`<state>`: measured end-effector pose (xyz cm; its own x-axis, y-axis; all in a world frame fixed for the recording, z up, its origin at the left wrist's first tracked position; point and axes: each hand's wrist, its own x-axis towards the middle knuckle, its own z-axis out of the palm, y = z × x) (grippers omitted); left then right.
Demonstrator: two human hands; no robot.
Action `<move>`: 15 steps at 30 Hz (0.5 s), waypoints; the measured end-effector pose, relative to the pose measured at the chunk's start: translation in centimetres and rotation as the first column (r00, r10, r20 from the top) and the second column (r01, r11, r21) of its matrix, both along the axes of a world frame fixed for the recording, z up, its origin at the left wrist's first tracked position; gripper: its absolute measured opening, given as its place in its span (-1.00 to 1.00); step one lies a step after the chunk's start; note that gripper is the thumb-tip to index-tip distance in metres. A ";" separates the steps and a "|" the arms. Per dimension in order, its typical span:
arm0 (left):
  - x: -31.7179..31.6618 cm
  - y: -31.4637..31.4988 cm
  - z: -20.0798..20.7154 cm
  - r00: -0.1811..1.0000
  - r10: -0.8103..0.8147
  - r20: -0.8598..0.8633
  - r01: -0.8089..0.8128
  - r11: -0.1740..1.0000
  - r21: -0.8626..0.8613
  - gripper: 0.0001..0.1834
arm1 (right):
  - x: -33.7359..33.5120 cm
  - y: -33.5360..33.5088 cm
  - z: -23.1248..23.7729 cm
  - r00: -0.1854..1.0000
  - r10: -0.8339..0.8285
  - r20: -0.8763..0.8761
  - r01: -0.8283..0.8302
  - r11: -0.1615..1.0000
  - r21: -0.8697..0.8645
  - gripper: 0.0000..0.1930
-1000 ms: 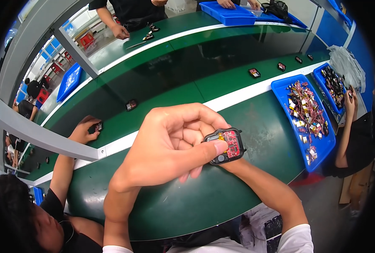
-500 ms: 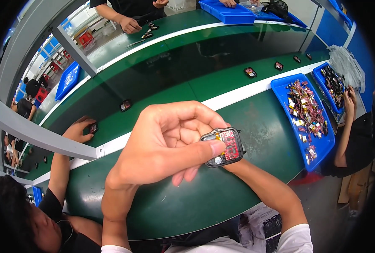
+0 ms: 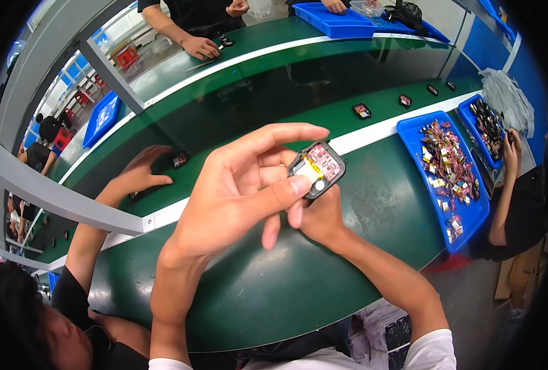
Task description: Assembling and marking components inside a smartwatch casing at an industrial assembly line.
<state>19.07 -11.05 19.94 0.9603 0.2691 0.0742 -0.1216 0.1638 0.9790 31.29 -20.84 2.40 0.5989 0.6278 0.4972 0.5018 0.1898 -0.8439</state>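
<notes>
Workshop interior: a green benchtop occupies the near area, separated by a white rail from a dark green conveyor belt beyond it.

Head view: the left hand holds a square black device housing above the middle of the benchtop, tilted, with its populated red circuit board exposed. Grip is narrowed to the housing's thickness, thumb on the near left part of its face and index finger extended past its far edge. The right hand lies behind and below the housing, partly covered; whether it grips anything cannot be determined.

Right of the hands, a blue tray contains loose boards and wired parts. Beyond it, a co-worker's hands are at a second blue tray of dark parts, beside translucent plastic bags.

Four similar housings sit spaced along the belt at far right. To the left, a neighbour's hand is over the belt near another housing.
</notes>
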 end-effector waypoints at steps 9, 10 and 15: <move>0.1 0.0 -0.9 0.990 0.131 0.043 -0.136 0.978 0.156 -0.50 | -1.0 0.3 2.0 0.994 -0.046 0.095 0.045 0.999 0.007 -0.76; 0.3 0.2 -1.2 0.991 0.128 0.036 -0.132 0.979 0.154 -0.50 | -0.9 0.0 1.6 0.997 -0.040 0.068 0.042 0.998 -0.038 -0.75; 0.6 0.8 -1.9 0.984 0.175 0.033 -0.178 0.967 0.180 -0.52 | -0.7 0.3 1.4 1.000 -0.006 0.019 0.007 0.998 -0.067 -0.74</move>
